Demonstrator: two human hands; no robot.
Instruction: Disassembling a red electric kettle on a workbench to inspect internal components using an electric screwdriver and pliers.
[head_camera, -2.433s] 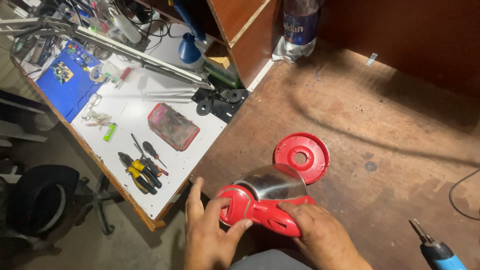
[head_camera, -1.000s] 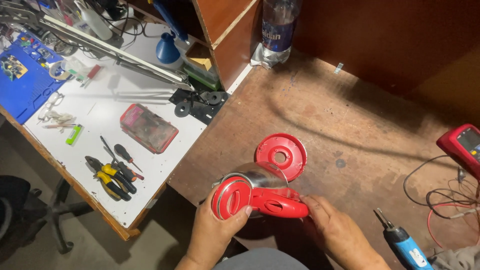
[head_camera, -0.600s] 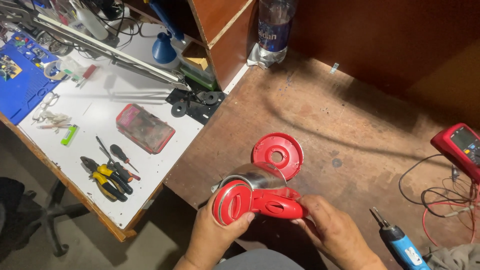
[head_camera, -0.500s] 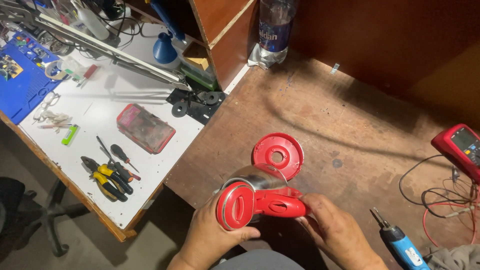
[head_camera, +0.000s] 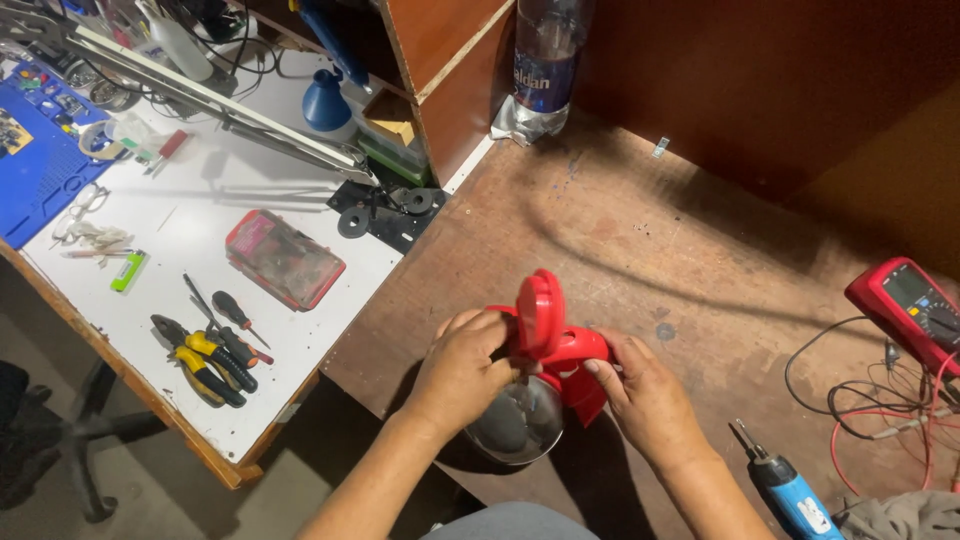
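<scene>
Leftmost, a white worktop runs along the left edge of the scene, with a blue mat at its far left corner. Yellow-handled pliers and black-handled screwdrivers lie near its front edge, and a flat clear box with a red rim sits just beyond them, towards the middle of the worktop. A black metal bracket lies at the worktop's right edge, where it meets the brown wooden table.

Near the front edge of the wooden table, the left hand has its fingers curled tight around the red top of a small electric kettle with a shiny steel body. The kettle is tilted, so its round steel bottom faces the camera. Its round red lid stands on edge just above the hand. The right hand clasps the kettle's red handle from the other side, thumb pressed on it.

At the table's back edge a clear plastic bottle stands upright. Further right, a blue-bodied power screwdriver lies at the front edge, just beside the right forearm. A red multimeter rests at the right edge, with black and red leads trailing in front of it.
</scene>
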